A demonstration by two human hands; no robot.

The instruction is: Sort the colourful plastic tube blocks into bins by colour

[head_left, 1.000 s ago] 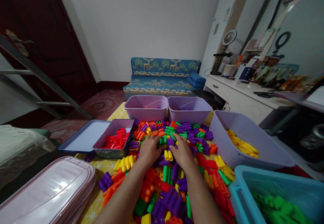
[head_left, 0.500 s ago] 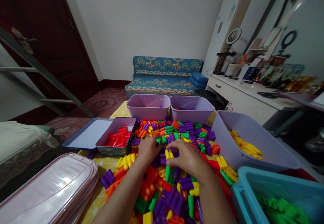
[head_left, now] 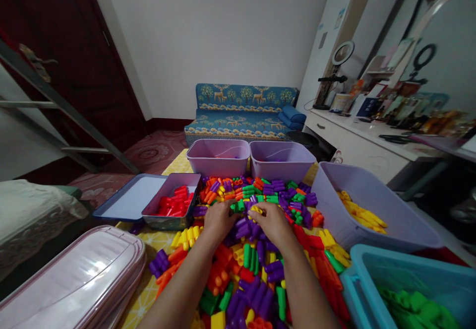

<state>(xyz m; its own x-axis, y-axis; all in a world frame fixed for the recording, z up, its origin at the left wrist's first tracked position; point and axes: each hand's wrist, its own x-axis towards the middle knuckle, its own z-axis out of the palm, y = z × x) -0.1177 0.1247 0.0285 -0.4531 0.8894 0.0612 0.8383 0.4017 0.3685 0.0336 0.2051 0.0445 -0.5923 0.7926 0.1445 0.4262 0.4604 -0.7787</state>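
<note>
Plastic bullet-shaped building blocks in purple, green, yellow, orange and red cover the table in a thick pile (head_left: pixel 253 294). My right hand (head_left: pixel 274 224) is over the middle of it, thumb and fingers pinched on a yellow building block (head_left: pixel 256 212). Just to its left, my left hand (head_left: pixel 218 221) has its fingers curled down at the pile, beside a green block (head_left: pixel 237 206). Its fingertips are partly hidden, so what it grips cannot be made out. Purple blocks (head_left: pixel 243 228) lie between and below the two hands.
Two lilac bins (head_left: pixel 217 164) stand behind the pile. At right are a lilac bin (head_left: pixel 327 190) with yellow blocks and a blue bin (head_left: pixel 355 264) with green ones. A tin (head_left: pixel 163 220) of red blocks and stacked pink lids (head_left: pixel 74 274) sit left.
My right hand has moved slightly away from me with the yellow block, which now shows its end. The green blocks below are more exposed. My left hand has barely moved.
</note>
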